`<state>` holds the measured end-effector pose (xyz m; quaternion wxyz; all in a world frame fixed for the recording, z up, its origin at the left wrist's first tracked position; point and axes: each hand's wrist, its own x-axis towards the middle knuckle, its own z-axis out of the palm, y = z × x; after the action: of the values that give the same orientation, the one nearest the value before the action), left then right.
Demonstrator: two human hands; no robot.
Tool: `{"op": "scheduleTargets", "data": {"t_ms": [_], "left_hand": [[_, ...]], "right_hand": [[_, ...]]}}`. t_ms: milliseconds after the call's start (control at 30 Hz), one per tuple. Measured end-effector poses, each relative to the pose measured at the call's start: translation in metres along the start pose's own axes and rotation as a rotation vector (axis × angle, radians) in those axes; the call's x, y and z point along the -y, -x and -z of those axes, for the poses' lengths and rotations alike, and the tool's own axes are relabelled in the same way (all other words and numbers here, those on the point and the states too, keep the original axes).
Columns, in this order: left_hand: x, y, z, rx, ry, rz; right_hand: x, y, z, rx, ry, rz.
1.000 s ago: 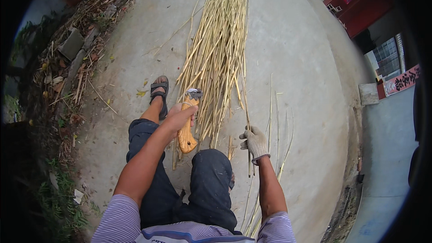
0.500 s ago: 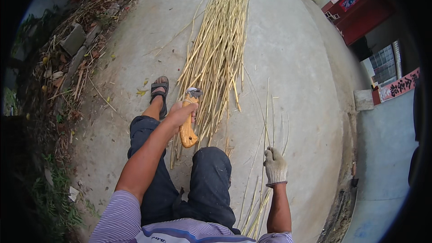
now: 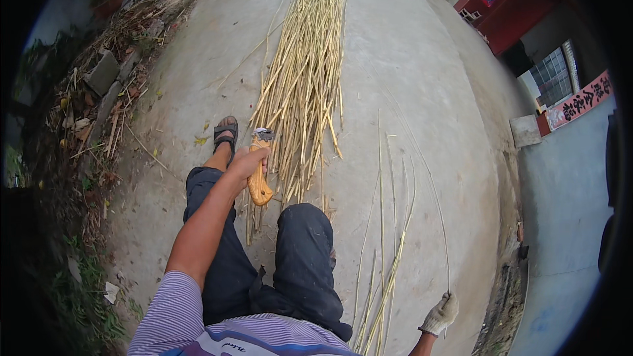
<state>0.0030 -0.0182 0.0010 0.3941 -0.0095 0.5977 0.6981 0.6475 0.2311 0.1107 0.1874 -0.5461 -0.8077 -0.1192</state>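
Red signs hang on the building at the far right, their writing curved by the lens. The knife's blade is hidden behind the left hand, clenched on the orange handle above the knees. The gloved right hand pinches a thin strip by the lower edge, beside the bamboo bundle.

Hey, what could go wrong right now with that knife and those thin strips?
The left hand holds an orange-handled knife just above the bare-skinned leg and sandaled foot; a slip might cut them. The gloved right hand holds a thin strip far out to the side, which might snap or whip.
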Motion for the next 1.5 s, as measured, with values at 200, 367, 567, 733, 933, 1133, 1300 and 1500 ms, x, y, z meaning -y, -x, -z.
{"op": "scheduleTargets", "data": {"t_ms": [200,367,567,733,933,1133,1300,1500], "left_hand": [[0.008,-0.003,0.004,0.027,-0.121,-0.006],[-0.028,0.068,-0.045,0.172,-0.321,-0.08],[-0.048,0.193,-0.079,0.515,-0.445,-0.014],[-0.026,0.257,-0.072,0.619,-0.551,0.123],[-0.017,0.277,-0.068,0.626,-0.656,0.097],[-0.017,0.276,-0.071,0.622,-0.768,0.056],[-0.009,0.273,-0.068,0.584,-0.839,-0.112],[-0.02,0.267,-0.068,0.549,-0.901,-0.068]], "right_hand": [[-0.016,0.029,-0.035,0.101,-0.732,-0.531],[0.131,-0.035,0.002,0.679,-1.271,-0.514],[0.28,-0.116,0.037,0.766,-1.749,-0.242],[0.334,-0.129,0.046,0.682,-1.829,-0.204],[0.351,-0.119,0.046,0.657,-1.8,-0.241],[0.354,-0.112,0.045,0.64,-1.738,-0.254],[0.356,-0.107,0.036,0.644,-1.694,-0.274],[0.356,-0.07,0.029,0.642,-1.656,-0.432]]}}
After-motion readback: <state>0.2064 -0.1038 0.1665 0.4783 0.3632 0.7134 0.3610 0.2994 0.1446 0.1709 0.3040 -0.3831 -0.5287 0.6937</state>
